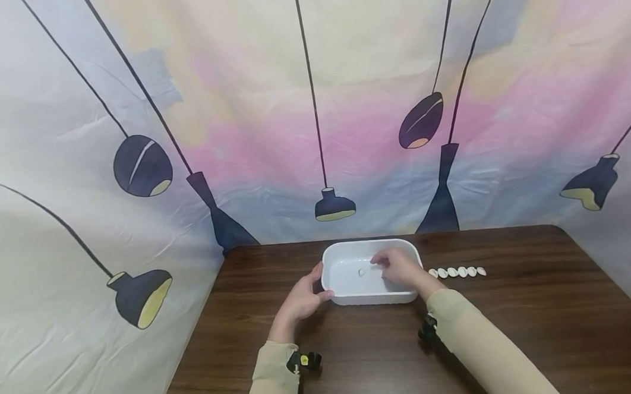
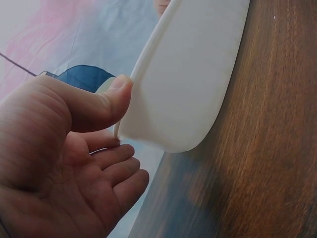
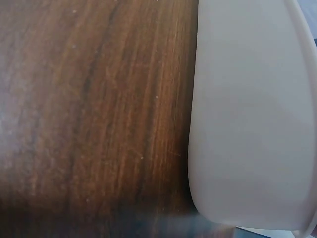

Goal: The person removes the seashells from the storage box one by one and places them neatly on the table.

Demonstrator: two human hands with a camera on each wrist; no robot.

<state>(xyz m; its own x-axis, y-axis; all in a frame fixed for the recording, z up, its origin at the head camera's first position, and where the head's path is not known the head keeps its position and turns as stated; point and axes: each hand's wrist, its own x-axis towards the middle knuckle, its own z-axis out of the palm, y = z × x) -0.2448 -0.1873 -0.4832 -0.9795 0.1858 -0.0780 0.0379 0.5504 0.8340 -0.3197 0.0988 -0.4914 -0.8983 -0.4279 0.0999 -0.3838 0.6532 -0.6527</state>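
Observation:
A white rectangular plastic basin (image 1: 374, 299) stands on the brown table. At its left end my left hand (image 1: 302, 299) grips the rim between thumb and fingers; in the left wrist view the thumb (image 2: 116, 96) lies against the outer wall, the other fingers loosely bent. Over the right end, my right hand (image 1: 399, 268) reaches down inside with bent fingers. Whether the fingertips pinch something is too small to tell. A small whitish shell-like piece (image 1: 361, 272) lies on the basin floor, left of that hand. The right wrist view shows only the basin's outer wall (image 3: 252, 109) and tabletop.
Right of the basin, several small white shell-like pieces (image 1: 461, 272) lie in a row on the wood-grain table (image 1: 366, 355). A cloth backdrop (image 1: 269, 134) printed with hanging lamps rises behind the table's far edge.

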